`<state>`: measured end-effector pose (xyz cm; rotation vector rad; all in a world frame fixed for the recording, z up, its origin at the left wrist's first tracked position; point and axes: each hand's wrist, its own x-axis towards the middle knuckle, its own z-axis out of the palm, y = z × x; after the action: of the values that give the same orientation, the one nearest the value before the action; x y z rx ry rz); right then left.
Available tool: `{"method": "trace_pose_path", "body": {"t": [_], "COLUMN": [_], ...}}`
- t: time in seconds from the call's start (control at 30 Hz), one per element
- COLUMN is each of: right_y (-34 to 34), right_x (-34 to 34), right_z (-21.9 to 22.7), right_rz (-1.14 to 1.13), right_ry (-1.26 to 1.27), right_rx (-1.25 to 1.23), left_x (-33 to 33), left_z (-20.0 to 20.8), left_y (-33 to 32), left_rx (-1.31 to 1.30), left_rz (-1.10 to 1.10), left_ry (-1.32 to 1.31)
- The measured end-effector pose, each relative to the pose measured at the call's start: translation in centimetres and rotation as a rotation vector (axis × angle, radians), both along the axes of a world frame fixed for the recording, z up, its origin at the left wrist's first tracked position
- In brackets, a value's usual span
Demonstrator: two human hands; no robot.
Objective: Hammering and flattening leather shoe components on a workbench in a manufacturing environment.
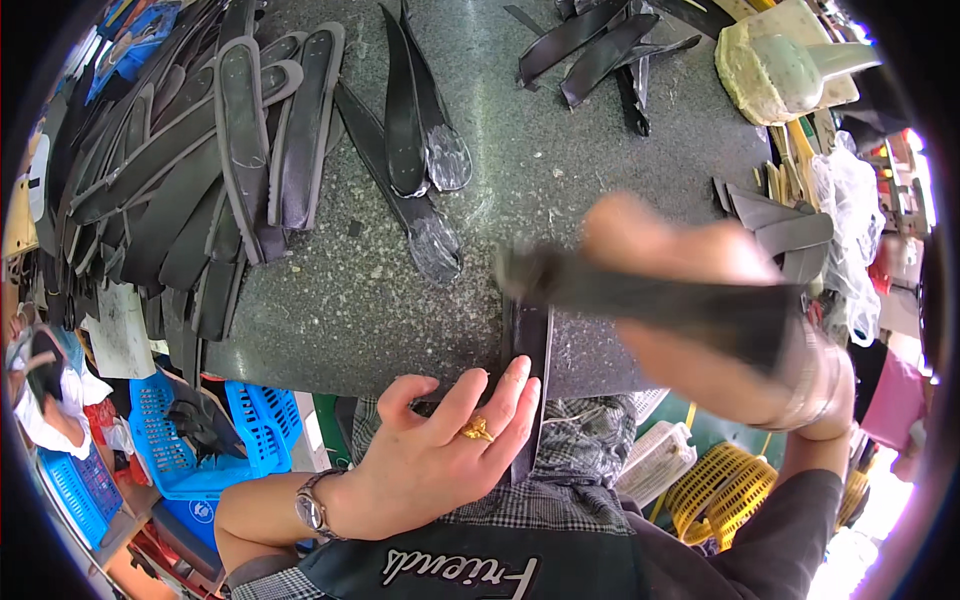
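While the left hand [440, 460] presses flat, fingers spread, on a dark strip [528, 390] at the table [350, 300] edge, work looks midway
That strip points straight away from the person. The right hand [700, 330], blurry, is closed around a long black sole piece [650, 295] lying left to right above it; piles of soles [200, 170] wait

— Where do we have our hands?

— Our left hand [440, 455] presses a dark strip [530, 385] flat against the near edge of the speckled tabletop [520, 190]. Our right hand [700, 310], blurred, grips a long black sole piece [650, 295] just above it.

— And around us?

— Black soles [240, 150] piled at the left, more strips [600, 45] at the far edge, blue baskets [185, 440] below.
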<state>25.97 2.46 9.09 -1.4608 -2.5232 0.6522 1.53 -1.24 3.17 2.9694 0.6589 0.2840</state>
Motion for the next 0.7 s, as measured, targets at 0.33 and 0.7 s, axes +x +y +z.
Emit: {"method": "trace_pose_path", "body": {"t": [0.33,0.7], "right_y": [-1.0,-1.3], "right_x": [-0.8,5.7], "right_z": [0.2,-3.2], "right_rz": [-0.024,-0.566], "right_ry": [-0.083,-0.112], "right_rx": [-0.147,0.461], "left_x": [0.6,0.2], "left_z": [-0.8,-1.2], "left_y": [-0.5,0.1], "left_rx": [0.005,-0.174], "left_rz": [0.024,0.036], "left_ry": [-0.069,-0.218]}}
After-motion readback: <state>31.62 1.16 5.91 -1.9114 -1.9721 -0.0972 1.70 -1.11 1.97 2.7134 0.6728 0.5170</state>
